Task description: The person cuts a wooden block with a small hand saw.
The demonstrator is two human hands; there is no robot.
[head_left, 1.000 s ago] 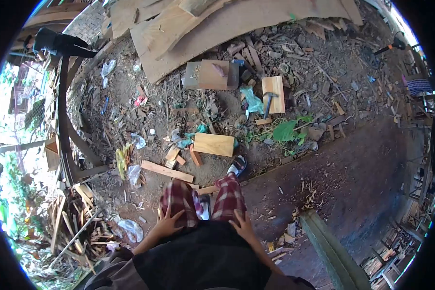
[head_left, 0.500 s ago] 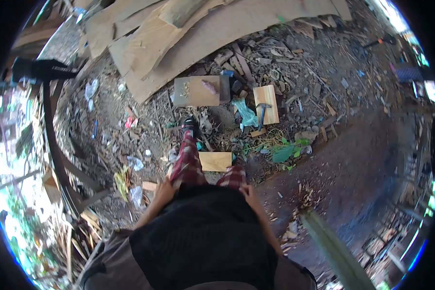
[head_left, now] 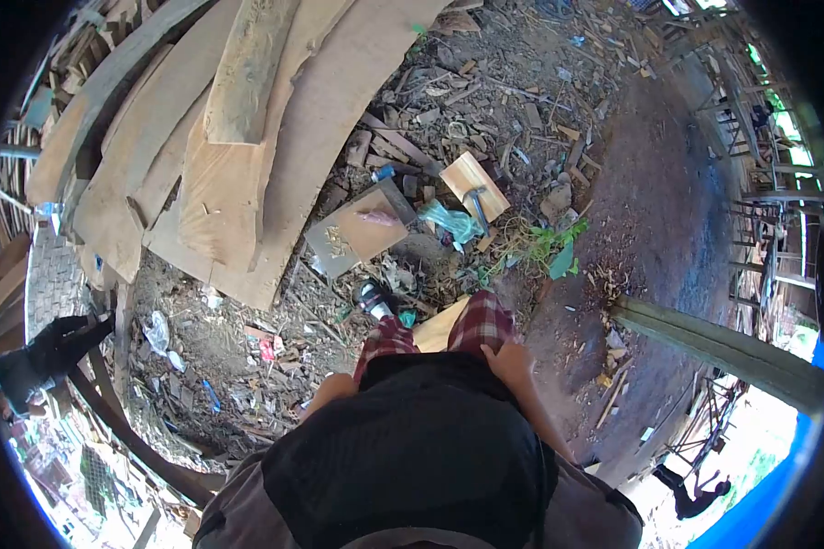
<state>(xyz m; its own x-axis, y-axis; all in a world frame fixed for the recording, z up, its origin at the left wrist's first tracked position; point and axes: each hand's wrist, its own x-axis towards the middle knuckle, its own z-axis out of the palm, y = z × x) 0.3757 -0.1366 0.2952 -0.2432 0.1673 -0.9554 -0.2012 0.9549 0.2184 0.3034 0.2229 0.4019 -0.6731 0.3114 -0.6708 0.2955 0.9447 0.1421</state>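
Observation:
My left hand (head_left: pixel 337 389) is at the left edge of the red checked trousers (head_left: pixel 485 325), closed at the cloth, with most of its fingers hidden. On the other thigh, my right hand (head_left: pixel 511 361) pinches the trousers near the hem of my dark shirt. Between the legs a pale wooden board (head_left: pixel 441 327) shows low over the ground, partly covered by the right leg. Ahead of my sandalled foot (head_left: pixel 375 297) lies a flat square panel (head_left: pixel 375 236) with a pinkish bundle (head_left: pixel 378 217) on it. A hammer (head_left: pixel 477 209) rests on a light wood block (head_left: pixel 474 178), beside a teal plastic bag (head_left: pixel 451 221).
Large planks (head_left: pixel 311 137) lie at upper left with a log piece (head_left: pixel 247 78) on top. Wood scraps litter the soil. A wooden post (head_left: pixel 723 348) stands at right. Green leaves (head_left: pixel 558 252) grow nearby. A person (head_left: pixel 691 492) is far off at lower right.
The view has turned to the right, so the planks, panel and post appear rotated counterclockwise. My right leg now covers part of the pale board. Both hands stay at the trousers.

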